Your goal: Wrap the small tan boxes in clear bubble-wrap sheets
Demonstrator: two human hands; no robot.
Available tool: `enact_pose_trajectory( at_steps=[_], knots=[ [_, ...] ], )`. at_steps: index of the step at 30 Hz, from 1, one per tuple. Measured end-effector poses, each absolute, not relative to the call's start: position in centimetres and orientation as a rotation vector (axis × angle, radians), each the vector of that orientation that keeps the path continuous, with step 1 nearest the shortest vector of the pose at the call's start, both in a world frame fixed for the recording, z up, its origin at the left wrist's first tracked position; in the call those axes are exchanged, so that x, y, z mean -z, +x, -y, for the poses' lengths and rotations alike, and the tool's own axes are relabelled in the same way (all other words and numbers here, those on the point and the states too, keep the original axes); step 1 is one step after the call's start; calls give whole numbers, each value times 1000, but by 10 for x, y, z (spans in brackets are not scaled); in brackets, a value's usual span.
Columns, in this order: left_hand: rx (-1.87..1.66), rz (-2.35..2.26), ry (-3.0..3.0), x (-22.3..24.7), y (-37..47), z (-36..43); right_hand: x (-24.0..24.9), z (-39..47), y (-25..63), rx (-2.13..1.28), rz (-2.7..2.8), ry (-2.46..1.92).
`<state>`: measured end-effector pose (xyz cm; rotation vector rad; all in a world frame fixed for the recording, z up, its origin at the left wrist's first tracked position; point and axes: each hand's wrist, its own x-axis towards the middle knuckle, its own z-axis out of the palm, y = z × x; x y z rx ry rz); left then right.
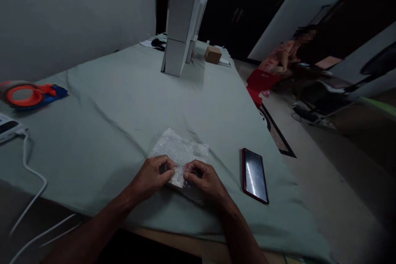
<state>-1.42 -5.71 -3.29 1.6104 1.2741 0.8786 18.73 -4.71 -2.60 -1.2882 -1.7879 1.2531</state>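
Close to the near edge of the cloth-covered table lies a sheet of bubble wrap (pixel 177 145), with a small flat white item (pixel 177 181) at its near side, partly covered by the wrap and my fingers. My left hand (pixel 156 173) pinches the wrap from the left, thumb and forefinger together. From the right, my right hand (pixel 202 178) pinches it too, its fingertips a short way from the left ones. What the wrap encloses is mostly hidden.
Right of my hands lies a phone (pixel 255 175). An orange and blue tape dispenser (pixel 31 95) and a white device (pixel 9 127) with a cable are at left. Tall white boxes (pixel 179 29) and a small brown box (pixel 213 54) stand farther back. A person (pixel 283 55) sits beyond the table.
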Motion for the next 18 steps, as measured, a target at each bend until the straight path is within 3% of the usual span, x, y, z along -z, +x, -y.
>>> enact_pose_trajectory(
  at_steps=[8,14,18],
  knots=[
    [-807,-1291,1652,32,-14,49,31,47,194,-1216,1784,-1327],
    [-738,-1264,1652,27,-15,46,21,58,194,-536,2003,-1150],
    [-729,-1242,1687,27,-13,43,10,70,183,-322,2254,-980]
  ],
)
